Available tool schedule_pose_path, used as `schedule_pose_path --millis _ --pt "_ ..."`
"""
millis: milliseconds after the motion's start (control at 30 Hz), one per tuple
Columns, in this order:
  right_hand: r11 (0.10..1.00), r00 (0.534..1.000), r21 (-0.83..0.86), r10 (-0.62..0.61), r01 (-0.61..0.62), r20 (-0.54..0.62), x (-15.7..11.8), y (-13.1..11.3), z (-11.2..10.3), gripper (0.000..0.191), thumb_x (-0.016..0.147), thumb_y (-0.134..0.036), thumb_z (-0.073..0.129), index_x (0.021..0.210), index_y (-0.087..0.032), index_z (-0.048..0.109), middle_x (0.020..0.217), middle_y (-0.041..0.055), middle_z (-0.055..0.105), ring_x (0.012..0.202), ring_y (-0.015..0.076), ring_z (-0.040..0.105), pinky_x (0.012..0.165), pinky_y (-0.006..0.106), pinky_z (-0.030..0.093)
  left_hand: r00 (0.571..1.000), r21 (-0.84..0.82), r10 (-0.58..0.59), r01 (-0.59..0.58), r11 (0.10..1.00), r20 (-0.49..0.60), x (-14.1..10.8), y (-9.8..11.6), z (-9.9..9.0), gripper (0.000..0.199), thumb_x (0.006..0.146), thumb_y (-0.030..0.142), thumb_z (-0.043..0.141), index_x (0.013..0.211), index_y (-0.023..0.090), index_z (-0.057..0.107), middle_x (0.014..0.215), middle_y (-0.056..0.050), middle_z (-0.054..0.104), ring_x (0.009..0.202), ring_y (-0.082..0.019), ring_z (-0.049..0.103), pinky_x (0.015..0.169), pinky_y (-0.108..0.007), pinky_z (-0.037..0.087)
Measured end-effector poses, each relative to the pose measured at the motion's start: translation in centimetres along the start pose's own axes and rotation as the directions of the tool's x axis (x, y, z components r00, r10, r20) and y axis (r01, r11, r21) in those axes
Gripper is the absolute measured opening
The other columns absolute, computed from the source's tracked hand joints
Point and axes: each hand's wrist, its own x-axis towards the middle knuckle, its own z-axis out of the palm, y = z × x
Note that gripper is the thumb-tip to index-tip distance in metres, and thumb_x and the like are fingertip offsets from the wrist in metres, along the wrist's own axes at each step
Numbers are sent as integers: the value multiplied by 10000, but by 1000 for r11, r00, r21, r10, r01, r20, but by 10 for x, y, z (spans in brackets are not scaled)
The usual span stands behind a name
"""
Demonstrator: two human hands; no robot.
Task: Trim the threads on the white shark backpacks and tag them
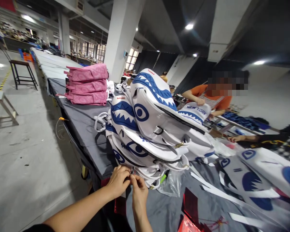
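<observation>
A tall pile of white bags [142, 119] with blue eyes and jagged teeth stands on the dark cloth of the table [87, 135]. At its lower front edge, my left hand [119, 181] and my right hand [139, 190] meet, fingertips nearly touching. Both hands are closed in a pinch around something small and dark, too small to name. White straps [157, 175] hang from the pile just beside my right hand.
Pink bags [87, 84] are stacked farther back on the table. Clear plastic [171, 183], red shiny wrappers [190, 206] and more white bags [258, 180] lie to the right. A person in orange [219, 96] works across the table; another person's hand [235, 138] reaches in.
</observation>
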Motion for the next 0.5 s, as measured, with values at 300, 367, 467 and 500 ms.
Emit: schedule_pose_path --millis 300,367,467,500 --pt "1000 999 13 -27 27 35 -4 -10 4 335 707 -490 709 685 -157 677 686 21 635 707 172 567 719 303 460 1000 88 5 -6 996 14 -1 3 -9 188 831 130 560 864 231 714 1133 -17 680 1094 -209 556 956 -378 416" --pt "999 999 12 -37 37 23 -9 -14 8 277 716 -438 694 678 -164 680 692 19 638 720 169 566 734 298 457 998 100 33 -38 994 55 -4 1 -14 221 873 163 513 901 241 718 1160 -22 675 1105 -225 544 974 -409 400" --pt "1000 998 17 -22 23 -51 -12 -18 17 197 704 -364 683 649 -176 681 674 3 633 706 160 562 728 286 454 998 168 44 -51 984 50 -2 -10 -18 175 865 239 523 827 195 688 1081 -79 675 1075 -279 531 976 -473 379" --pt "1000 997 20 -14 15 -77 -11 -19 21 175 699 -342 684 636 -179 679 666 -4 624 700 155 557 721 279 450 997 190 63 -71 979 47 0 -15 -18 181 862 265 523 855 197 690 1075 -83 670 1074 -283 531 968 -466 389"
